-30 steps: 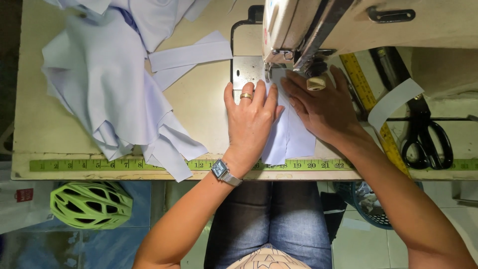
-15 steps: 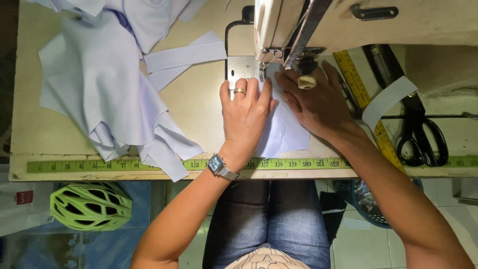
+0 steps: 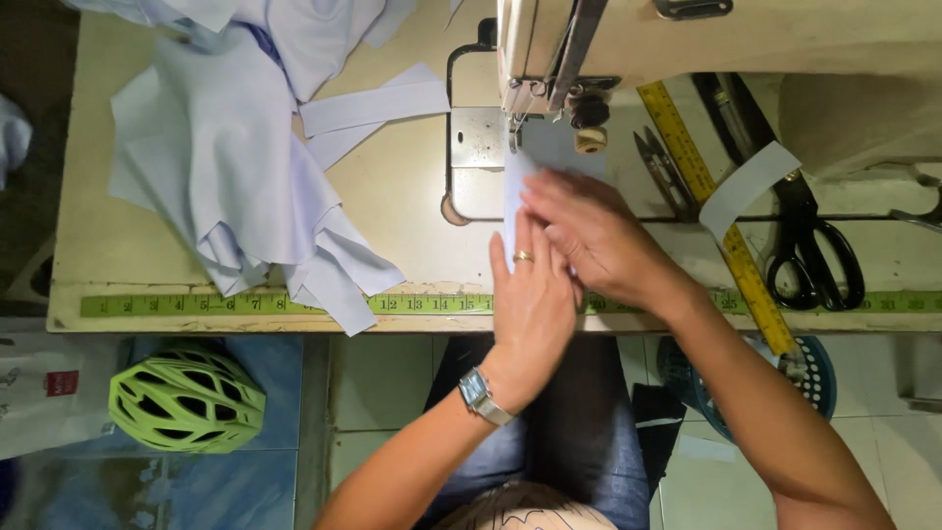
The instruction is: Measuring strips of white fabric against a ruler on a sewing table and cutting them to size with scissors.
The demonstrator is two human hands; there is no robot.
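A small pale blue fabric piece (image 3: 512, 186) lies on the sewing table in front of the sewing machine (image 3: 628, 39), its far end under the needle and presser foot (image 3: 514, 123). My left hand (image 3: 533, 294), with a ring and a wristwatch, presses on the near end of the piece. My right hand (image 3: 594, 236) lies over it from the right, fingers spread flat on the cloth, partly crossing above the left hand. Most of the piece is hidden under both hands.
A heap of pale blue cloth (image 3: 226, 147) and cut strips (image 3: 378, 103) fill the table's left. Black scissors (image 3: 810, 245), thread snips (image 3: 662, 167) and a yellow ruler (image 3: 716, 206) lie right. A green measuring tape (image 3: 245, 304) lines the front edge. A green helmet (image 3: 186, 397) rests on the floor.
Both hands have slid back toward me and closer together over the fabric piece; the right hand now overlaps the left. The view has shifted slightly.
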